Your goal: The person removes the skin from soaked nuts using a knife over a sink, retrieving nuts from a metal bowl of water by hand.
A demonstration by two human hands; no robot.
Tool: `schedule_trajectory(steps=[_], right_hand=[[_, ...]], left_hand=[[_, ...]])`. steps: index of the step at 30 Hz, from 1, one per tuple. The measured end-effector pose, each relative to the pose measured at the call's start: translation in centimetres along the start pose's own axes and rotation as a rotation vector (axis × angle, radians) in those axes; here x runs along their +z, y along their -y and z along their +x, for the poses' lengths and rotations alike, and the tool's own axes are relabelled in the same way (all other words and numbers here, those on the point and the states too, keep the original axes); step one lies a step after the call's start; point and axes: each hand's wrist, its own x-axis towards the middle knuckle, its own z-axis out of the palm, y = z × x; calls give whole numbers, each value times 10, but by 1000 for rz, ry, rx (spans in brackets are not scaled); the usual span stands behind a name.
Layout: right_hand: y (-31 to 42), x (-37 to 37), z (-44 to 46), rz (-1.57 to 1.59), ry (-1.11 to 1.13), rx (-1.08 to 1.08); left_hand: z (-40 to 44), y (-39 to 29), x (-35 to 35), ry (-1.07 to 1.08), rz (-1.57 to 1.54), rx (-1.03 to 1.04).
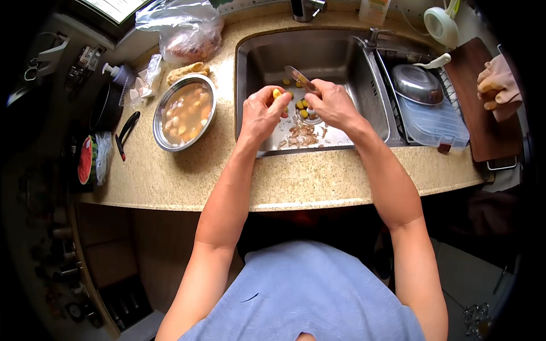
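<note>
Over the left part of the steel sink, my left hand pinches a small yellow piece between thumb and fingers. My right hand is closed round the handle of a knife, its blade pointing up and left above the basin. Several yellow pieces lie around the drain below my hands. Brown scraps are spread on the sink floor near its front edge. Left of the sink, a metal bowl holds cloudy brownish liquid with pale round pieces in it.
Behind the bowl are a ginger-like root and a clear plastic bag. A black-handled peeler lies farther left. The faucet stands behind the sink. At right are a dish rack with a metal lid, a brown board and gloves.
</note>
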Motion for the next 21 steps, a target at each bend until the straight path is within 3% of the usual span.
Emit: schedule_trajectory(steps=[5, 7, 8, 12, 16, 18, 19, 21], right_hand=[[-3, -4, 3, -142, 30, 53], [-4, -5, 1, -313, 103, 105], [-5, -8, 0, -326, 137, 86], [-10, -7, -4, -148, 55, -13], [-17, 0, 6, -287, 52, 60], [-26, 4, 11, -92, 19, -117], [-20, 6, 9, 127, 26, -87], [-15, 0, 1, -342, -15, -106]], left_hand=[[11, 20, 3, -26, 34, 10], [11, 20, 4, 96, 277, -143], [17, 24, 3, 113, 424, -51], [34, 25, 7, 39, 599, -32], [29, 8, 9, -13, 483, 48], [24, 8, 2, -96, 555, 223], [17, 2, -1, -123, 492, 265], [4, -17, -8, -166, 531, 287]])
